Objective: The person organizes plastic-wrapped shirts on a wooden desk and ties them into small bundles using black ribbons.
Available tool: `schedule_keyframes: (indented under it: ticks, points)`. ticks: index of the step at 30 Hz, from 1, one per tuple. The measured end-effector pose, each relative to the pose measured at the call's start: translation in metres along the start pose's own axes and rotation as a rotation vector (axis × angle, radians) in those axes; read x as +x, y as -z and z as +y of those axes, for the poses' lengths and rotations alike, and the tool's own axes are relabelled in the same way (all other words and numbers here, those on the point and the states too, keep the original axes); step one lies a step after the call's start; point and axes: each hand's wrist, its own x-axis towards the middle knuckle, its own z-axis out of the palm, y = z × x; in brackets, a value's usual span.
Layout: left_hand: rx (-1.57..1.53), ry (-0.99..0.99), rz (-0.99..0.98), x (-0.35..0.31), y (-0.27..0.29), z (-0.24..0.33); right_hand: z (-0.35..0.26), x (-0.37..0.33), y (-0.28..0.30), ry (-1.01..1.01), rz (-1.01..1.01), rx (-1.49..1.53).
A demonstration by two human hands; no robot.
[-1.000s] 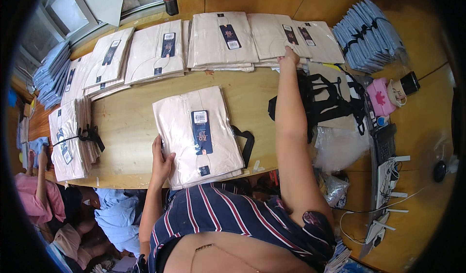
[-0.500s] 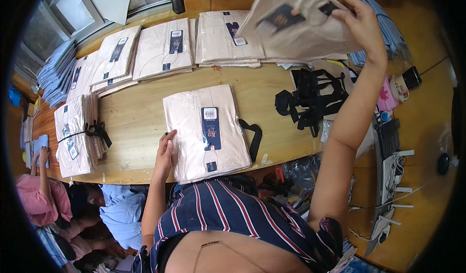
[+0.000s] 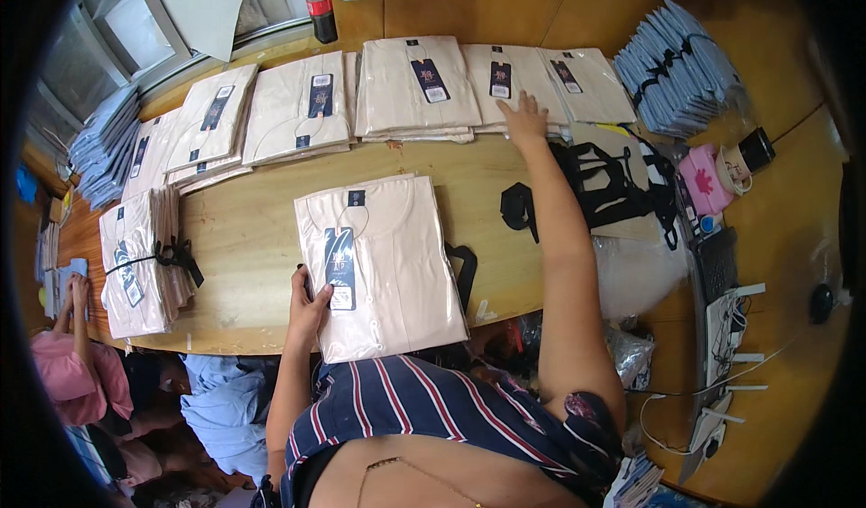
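Note:
A stack of clear-bagged cream garments (image 3: 397,264) lies in front of me, its top pack showing a dark hang tag and the neck label at the far end. My left hand (image 3: 311,308) grips its left edge, thumb on top. A black strap (image 3: 462,273) sticks out from beneath the stack's right side. Farther off, my right hand (image 3: 525,118) reaches to a bagged cream garment (image 3: 496,68) in the back row, fingers spread over its near edge. Another bagged cream garment (image 3: 603,88) lies just right of it.
More cream stacks (image 3: 302,111) line the table's back. At left stands a strap-tied cream bundle (image 3: 140,273), with blue packs (image 3: 106,138) behind. Black straps (image 3: 600,179) and a tied blue bundle (image 3: 681,70) are at right. A cola bottle (image 3: 322,19) stands behind; other people sit at lower left.
The pack my right hand held up is out of that hand; the front stack now shows a top pack turned the other way. My right hand has moved left to the back row.

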Motion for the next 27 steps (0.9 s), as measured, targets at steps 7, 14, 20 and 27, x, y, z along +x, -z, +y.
schedule_keyframes:
  ticks: [7, 14, 20, 27]
  points:
    - [-0.051, -0.027, 0.105, 0.0, -0.01, 0.003, 0.05, 0.014, -0.005, 0.162, -0.088, -0.008]
    - [-0.003, -0.168, 0.177, -0.003, -0.014, 0.008, 0.093, 0.011, 0.055, -0.371, 0.356, 0.365]
    - [-0.027, -0.06, -0.014, 0.0, -0.015, 0.015, 0.1, 0.046, -0.054, -0.841, -0.018, 1.204]
    - [0.207, -0.16, 0.037, -0.003, -0.012, 0.013, 0.04, 0.066, -0.069, -1.034, -0.102, 2.18]
